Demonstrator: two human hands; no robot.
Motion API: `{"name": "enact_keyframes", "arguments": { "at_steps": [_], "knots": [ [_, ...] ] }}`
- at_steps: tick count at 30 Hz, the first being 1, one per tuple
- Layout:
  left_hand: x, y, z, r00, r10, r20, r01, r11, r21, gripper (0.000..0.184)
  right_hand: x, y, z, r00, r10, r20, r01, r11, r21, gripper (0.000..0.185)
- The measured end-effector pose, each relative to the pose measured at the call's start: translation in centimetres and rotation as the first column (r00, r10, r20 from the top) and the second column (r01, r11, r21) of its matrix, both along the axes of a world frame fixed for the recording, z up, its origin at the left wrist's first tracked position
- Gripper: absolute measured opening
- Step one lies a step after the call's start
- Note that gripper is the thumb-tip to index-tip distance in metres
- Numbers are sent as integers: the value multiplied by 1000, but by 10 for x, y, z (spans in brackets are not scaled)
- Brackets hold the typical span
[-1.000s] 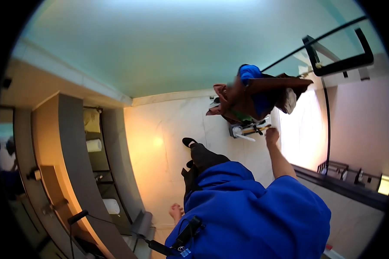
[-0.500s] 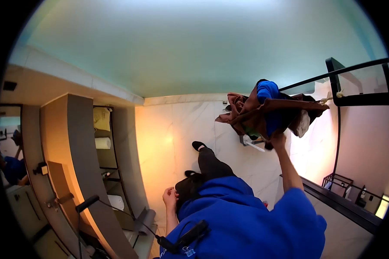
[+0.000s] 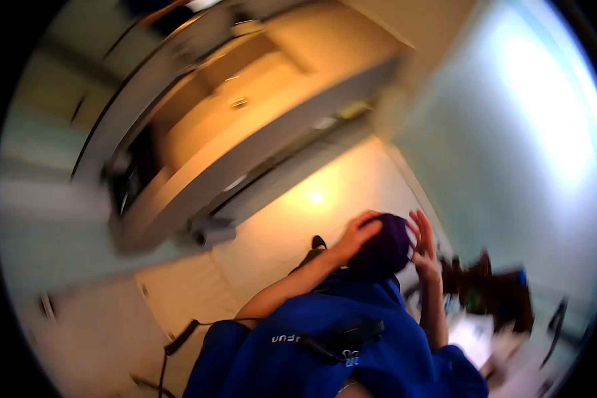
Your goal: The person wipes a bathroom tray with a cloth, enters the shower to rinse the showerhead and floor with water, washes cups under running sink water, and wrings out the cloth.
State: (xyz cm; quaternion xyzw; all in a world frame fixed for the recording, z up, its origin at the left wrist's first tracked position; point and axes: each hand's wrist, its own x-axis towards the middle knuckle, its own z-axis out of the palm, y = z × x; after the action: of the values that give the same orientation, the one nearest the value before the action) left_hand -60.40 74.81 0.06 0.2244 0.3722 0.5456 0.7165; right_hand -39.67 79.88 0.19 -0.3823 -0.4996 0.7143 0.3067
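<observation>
In the head view, a rounded dark purple cloth bundle point(image 3: 381, 251) is held up in front of my chest. My left hand point(image 3: 359, 235) curves over its upper left side. On the opposite side is my right hand point(image 3: 424, 245), its fingers raised and somewhat spread along the bundle's edge. The cloth sits between both hands; blur hides how firmly the right fingers press on it. What kind of garment or cloth it is, I cannot make out.
A brown fabric bag point(image 3: 491, 292) with things in it hangs to the right. Frosted glass point(image 3: 491, 132) rises behind. At the left stand a wood-toned cabinet point(image 3: 272, 99) and a grey roll point(image 3: 212, 232). A black cable point(image 3: 245, 320) crosses my shirt.
The view has swung round strongly. My right hand has come out of the brown bag, and both hands are now together around the purple cloth bundle. My left hand has risen from my side.
</observation>
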Motion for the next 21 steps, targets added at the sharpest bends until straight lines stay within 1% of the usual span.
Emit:
{"name": "enact_keyframes", "arguments": {
  "at_steps": [1,2,3,4,5,6,8,9,10,11,12,13,14,15,16,17,18,19,20,21],
  "knots": [
    [-14,-7,1,984,132,-122,-121,989,89,30,-52,-4,18,967,94,-235,-107,993,-43,124],
    [-30,-13,0,941,240,-240,-202,964,173,32,-81,-9,15,925,194,-326,-236,967,-93,121],
    [-49,-25,12,820,351,-453,-251,931,265,34,-109,-16,12,897,183,-402,-266,951,-160,112],
    [-71,-31,25,647,432,-629,-271,901,340,37,-145,-15,25,904,246,-348,-321,930,-177,99],
    [-94,-43,26,505,481,-717,-284,877,388,43,-168,-16,19,903,298,-309,-378,894,-241,91],
    [-114,-55,30,400,494,-772,-389,854,345,44,-190,-17,15,903,340,-263,-412,858,-306,84],
    [-155,-77,21,334,660,-673,-553,716,427,46,-248,-20,21,836,419,-355,-533,775,-341,73],
    [-175,-91,17,349,720,-599,-648,648,401,46,-274,-26,20,877,366,-311,-467,802,-374,69],
    [-196,-109,22,317,752,-578,-726,584,362,46,-304,-28,28,863,377,-335,-488,794,-362,67],
    [-217,-122,27,298,797,-525,-840,480,252,45,-333,-22,29,819,397,-414,-550,750,-369,67],
    [-246,-140,15,196,837,-511,-892,369,262,45,-369,-20,31,772,408,-488,-607,701,-374,67],
    [-277,-158,9,-19,789,-615,-885,273,378,40,-407,-13,26,718,435,-543,-664,661,-349,67],
    [-309,-177,2,-242,681,-691,-859,180,478,36,-445,-9,20,664,453,-595,-714,620,-324,66],
    [-344,-190,3,-392,612,-687,-802,139,581,22,-482,-8,33,669,492,-556,-727,589,-353,65],
    [-375,-203,7,-362,542,-759,-853,137,504,20,-520,-8,53,668,531,-521,-739,558,-378,64],
    [-407,-215,12,-331,470,-818,-892,127,434,19,-560,-19,73,639,553,-535,-756,577,-308,64],
    [-447,-222,3,-378,436,-817,-875,120,469,18,-607,-32,88,613,573,-543,-767,596,-238,63],
    [-486,-229,-11,-423,399,-813,-858,113,501,17,-652,-42,92,567,687,-455,-775,632,-13,64],
    [-523,-233,-17,-430,382,-818,-861,100,499,17,-694,-51,92,535,772,-342,-758,618,209,65],
    [-557,-235,-23,-539,184,-822,-810,157,566,21,-739,-57,72,519,833,-191,-738,549,392,68]
  ]
}}
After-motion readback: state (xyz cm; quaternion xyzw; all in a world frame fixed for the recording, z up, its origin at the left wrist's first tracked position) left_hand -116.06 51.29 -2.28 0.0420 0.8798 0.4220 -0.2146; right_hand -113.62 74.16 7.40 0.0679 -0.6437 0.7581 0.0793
